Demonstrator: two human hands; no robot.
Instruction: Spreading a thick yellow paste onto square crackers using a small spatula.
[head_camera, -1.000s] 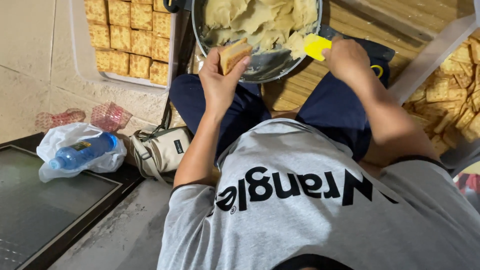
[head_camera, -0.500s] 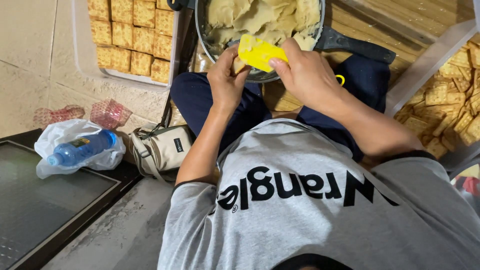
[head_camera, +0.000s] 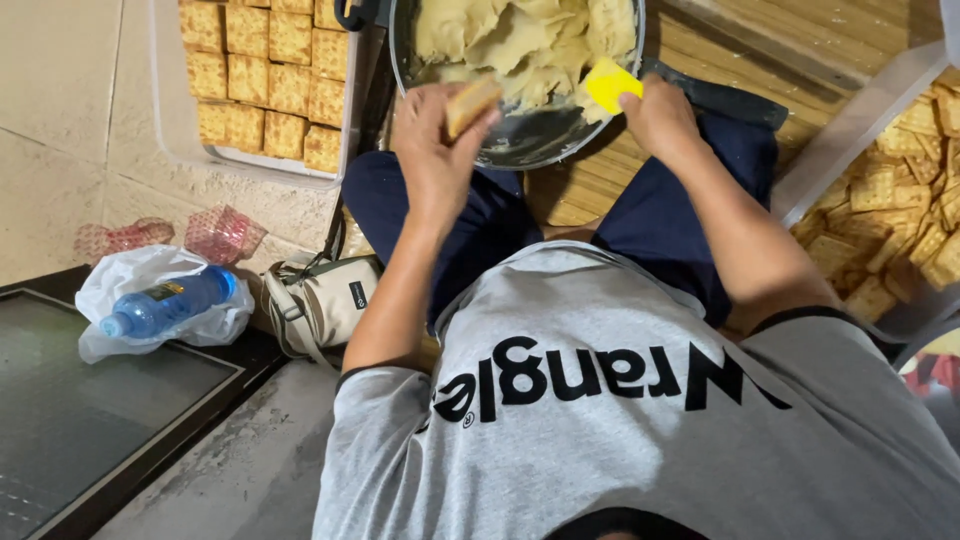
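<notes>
Over the lap, at the near rim of a metal bowl (head_camera: 520, 150), both hands are at work. The left hand (head_camera: 435, 160) is closed on a square cracker (head_camera: 472, 103), fingers wrapped around its edges, the cracker tilted and held just above the bowl's rim. The right hand (head_camera: 660, 115) is clamped on a yellow scraper (head_camera: 610, 84), whose free end touches the pale dough-like filling (head_camera: 520, 40) heaped in the bowl. Cracker and scraper are apart, with the filling between them. Whether any filling is already on the cracker is hard to tell from this angle.

The bowl rests against the knees, on dark blue trousers (head_camera: 440, 210), above a slatted wooden surface (head_camera: 780, 40). To the left, a clear plastic tray (head_camera: 250, 160) holds crackers laid flat in neat rows. To the right, a second tray (head_camera: 850, 130) holds crackers in a loose pile.

On the floor at left: a blue plastic bottle (head_camera: 165, 305) lying on a white plastic bag (head_camera: 130, 275), a small beige bag (head_camera: 320, 300) just beside them, and two pink net wrappers (head_camera: 215, 235) near the tiled wall.
</notes>
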